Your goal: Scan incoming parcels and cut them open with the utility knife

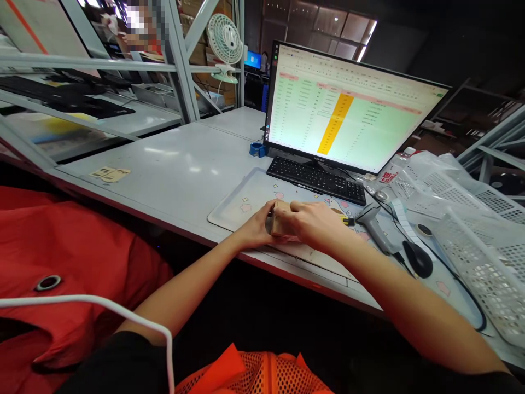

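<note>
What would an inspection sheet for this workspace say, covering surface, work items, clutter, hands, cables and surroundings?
Surface: white table with a patterned desk mat near its front edge.
Job's things: small brown box above the mat; contents not visible.
Clutter: keyboard, barcode scanner, mouse, blue tape roll; perforated plastic baskets at right.
Grips: left hand and right hand both closed on the box.
Cables: black cable curving past the mouse; white cable crossing the view at lower left.
Surroundings: lit monitor showing a spreadsheet, fan beyond the table, red fabric at left.
</note>
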The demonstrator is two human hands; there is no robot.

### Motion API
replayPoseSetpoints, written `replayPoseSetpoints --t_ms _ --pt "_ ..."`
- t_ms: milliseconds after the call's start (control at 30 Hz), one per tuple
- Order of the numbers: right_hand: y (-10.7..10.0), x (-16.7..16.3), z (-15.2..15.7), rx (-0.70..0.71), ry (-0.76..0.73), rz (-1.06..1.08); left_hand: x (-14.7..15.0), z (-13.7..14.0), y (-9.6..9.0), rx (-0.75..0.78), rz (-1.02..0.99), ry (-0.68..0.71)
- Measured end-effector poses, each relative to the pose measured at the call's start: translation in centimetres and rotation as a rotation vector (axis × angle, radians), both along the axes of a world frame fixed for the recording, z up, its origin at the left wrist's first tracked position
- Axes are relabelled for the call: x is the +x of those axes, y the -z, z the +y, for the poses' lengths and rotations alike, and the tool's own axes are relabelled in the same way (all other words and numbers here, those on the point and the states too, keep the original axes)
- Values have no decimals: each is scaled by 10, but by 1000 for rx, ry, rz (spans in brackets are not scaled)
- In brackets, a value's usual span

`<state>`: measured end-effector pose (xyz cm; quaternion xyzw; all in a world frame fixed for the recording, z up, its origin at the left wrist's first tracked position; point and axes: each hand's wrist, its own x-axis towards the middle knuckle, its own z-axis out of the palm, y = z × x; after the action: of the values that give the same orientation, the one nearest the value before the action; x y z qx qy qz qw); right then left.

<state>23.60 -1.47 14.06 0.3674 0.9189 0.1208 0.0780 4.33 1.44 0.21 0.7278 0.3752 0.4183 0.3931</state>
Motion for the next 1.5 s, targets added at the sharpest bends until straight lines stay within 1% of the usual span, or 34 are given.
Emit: replayPoseSetpoints --t_ms 167,267,333,367,433,467,500,567,633,700,767,833,867,900,967,1067,1133,1167,1233,1300,1367,1433,1500 --pt "1 -17 -3 13 -8 -120 -2 -1 -3 -17 -5 16" --pt "1 -14 -8 17 19 -172 -5 2 1 -42 -4 20" --pt "0 2 -11 20 55 -208 -6 4 4 -47 -14 36" --pt "0 15 -11 25 79 -223 -6 6 6 -43 -19 46" --pt "3 52 -9 54 167 -245 -7 7 7 -24 -33 64" --pt "7 74 -7 68 241 -256 -8 8 7 -17 -39 73" --pt "13 96 -5 77 329 -264 -8 8 6 -11 -47 80" --pt "31 137 -2 76 500 -262 -9 8 6 -13 -55 94" --pt "57 164 0 78 603 -207 -11 10 6 -34 -58 105" --pt "85 175 1 97 636 -117 -13 11 6 -64 -56 133" --pt "109 175 1 117 634 -36 -15 13 3 -88 -56 154" --pt "124 171 3 130 604 43 -16 12 -2 -85 -64 146" --pt "127 169 5 128 581 90 -15 11 -4 -74 -64 130" --pt "127 167 8 121 559 148 -14 10 -7 -61 -59 108" --pt "120 164 15 102 514 317 -8 8 -10 -37 -45 60" --pt "90 153 23 90 406 612 1 4 -11 -35 -62 -7" --pt "64 136 18 74 267 710 5 -1 -11 5 -70 -21" --pt "52 125 11 63 197 709 7 -4 -13 60 -60 -33" --pt "33 102 -7 62 88 646 10 -14 -20 221 -14 -79" --pt "23 80 -27 112 19 568 13 -25 -30 376 71 -146" --pt "22 64 -42 181 -31 528 15 -37 -40 461 171 -185" --pt "25 54 -49 236 -51 526 18 -46 -49 487 243 -188" --pt "28 51 -51 261 -41 528 21 -52 -53 489 280 -181"
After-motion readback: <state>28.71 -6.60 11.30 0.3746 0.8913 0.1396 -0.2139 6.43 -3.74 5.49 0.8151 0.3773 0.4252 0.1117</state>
